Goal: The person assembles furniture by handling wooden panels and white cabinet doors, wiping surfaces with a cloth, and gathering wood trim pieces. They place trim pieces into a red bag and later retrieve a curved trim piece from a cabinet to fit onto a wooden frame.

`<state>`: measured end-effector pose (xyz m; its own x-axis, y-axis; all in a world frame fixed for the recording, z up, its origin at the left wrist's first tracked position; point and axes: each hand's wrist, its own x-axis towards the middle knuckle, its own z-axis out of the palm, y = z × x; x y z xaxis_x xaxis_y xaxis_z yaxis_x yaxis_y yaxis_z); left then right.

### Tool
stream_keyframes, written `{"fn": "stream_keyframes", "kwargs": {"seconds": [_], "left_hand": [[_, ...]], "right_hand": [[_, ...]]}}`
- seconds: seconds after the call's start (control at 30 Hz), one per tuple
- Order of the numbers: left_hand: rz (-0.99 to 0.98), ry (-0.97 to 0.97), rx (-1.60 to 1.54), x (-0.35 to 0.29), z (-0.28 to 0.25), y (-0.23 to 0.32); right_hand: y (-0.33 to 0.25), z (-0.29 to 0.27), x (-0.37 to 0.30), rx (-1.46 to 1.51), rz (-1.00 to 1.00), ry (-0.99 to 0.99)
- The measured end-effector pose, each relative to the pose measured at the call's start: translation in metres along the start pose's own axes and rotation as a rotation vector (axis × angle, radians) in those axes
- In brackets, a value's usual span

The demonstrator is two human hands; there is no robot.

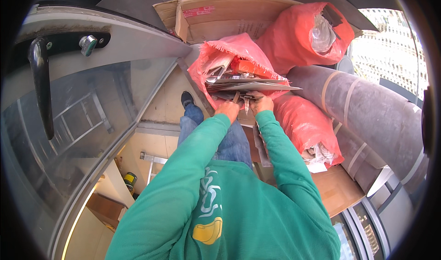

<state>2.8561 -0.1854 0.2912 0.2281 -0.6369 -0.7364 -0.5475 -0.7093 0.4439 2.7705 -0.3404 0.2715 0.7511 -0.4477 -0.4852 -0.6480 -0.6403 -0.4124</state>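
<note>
Both of my hands are at the near side of an open red woven sack (250,46), stuffed with flat cardboard and paper scraps. My left hand (228,109) is closed round torn cardboard strips, some poking up between its fingers. Just to its right, my right hand (262,103) grips the same bunch of torn cardboard strips (246,99), and one ragged piece hangs down between the hands. Right above them, flat grey cardboard sheets (257,86) stick out of the sack's mouth to the right. My fingertips are partly hidden by the strips.
Two more filled red sacks, one behind (294,34) and one at right (305,126), stand close by. Large wrapped grey rolls (372,103) lie along the right. A cardboard box (229,18) is at the back. A glass door with a black handle (40,85) borders the left.
</note>
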Motion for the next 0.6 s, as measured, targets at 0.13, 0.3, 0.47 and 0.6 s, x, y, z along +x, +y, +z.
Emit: {"fn": "stream_keyframes", "kwargs": {"seconds": [0.13, 0.3, 0.47, 0.6], "left_hand": [[-0.025, 0.047, 0.050, 0.000, 0.009, -0.001], [0.057, 0.370, -0.043, -0.030, 0.022, 0.003], [0.081, 0.340, 0.005, -0.054, 0.017, -0.004], [0.144, 0.325, 0.064, -0.055, 0.008, -0.009]], "right_hand": [[-0.015, 0.013, 0.025, -0.150, 0.385, -0.157], [-0.016, -0.013, 0.009, 0.066, 0.138, -0.011], [-0.017, -0.041, -0.033, 0.045, -0.321, 0.160], [-0.028, -0.039, -0.026, -0.008, -0.390, 0.144]]}}
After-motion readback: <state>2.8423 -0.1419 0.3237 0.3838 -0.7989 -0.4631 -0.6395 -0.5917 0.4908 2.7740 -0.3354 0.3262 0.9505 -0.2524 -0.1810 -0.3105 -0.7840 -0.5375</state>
